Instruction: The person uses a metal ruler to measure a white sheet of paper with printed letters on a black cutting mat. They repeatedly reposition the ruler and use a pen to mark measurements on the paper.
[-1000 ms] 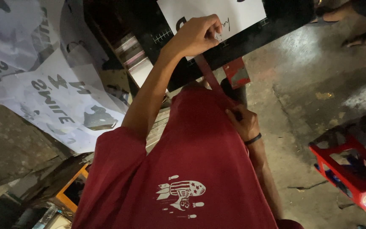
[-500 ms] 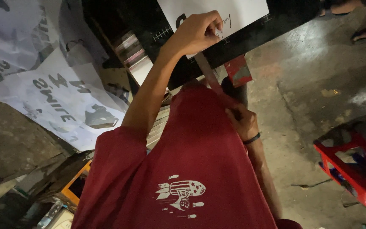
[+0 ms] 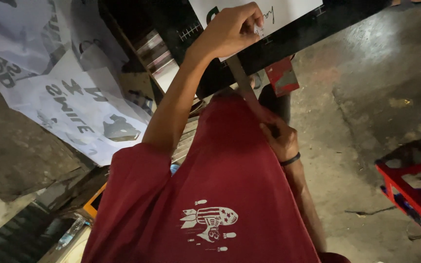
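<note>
The left hand (image 3: pixel 232 30) is raised, fingers curled shut, pinching the top end of a narrow tape strip (image 3: pixel 242 80) against the lower edge of a white sheet (image 3: pixel 278 9) fixed on a black frame (image 3: pixel 313 34). The fingertips (image 3: pixel 258 22) press right at the point where sheet and frame meet. The strip runs down from that hand at a slant to the right hand (image 3: pixel 278 139), which is closed around its lower end and pulls it taut. A dark band (image 3: pixel 291 159) circles the right wrist.

A red shirt (image 3: pixel 220 195) fills the lower middle of the view, draped from the left arm's shoulder down across both forearms; a white printed figure (image 3: pixel 210 221) sits on its cloth. The right hand rests against the top edge of the shirt, so part of its fingers is hidden and the exact grip cannot be made out.

Just below the frame hangs a small red tag (image 3: pixel 281 78), close beside the strip but apart from it. To the left, a large white banner (image 3: pixel 49 92) with dark lettering lies over a rough wall. A red crate (image 3: pixel 415 190) stands on the concrete floor (image 3: pixel 366 107) at the right edge, well apart from both hands. An orange box (image 3: pixel 96 204) shows at the lower left, partly behind the shirt.
</note>
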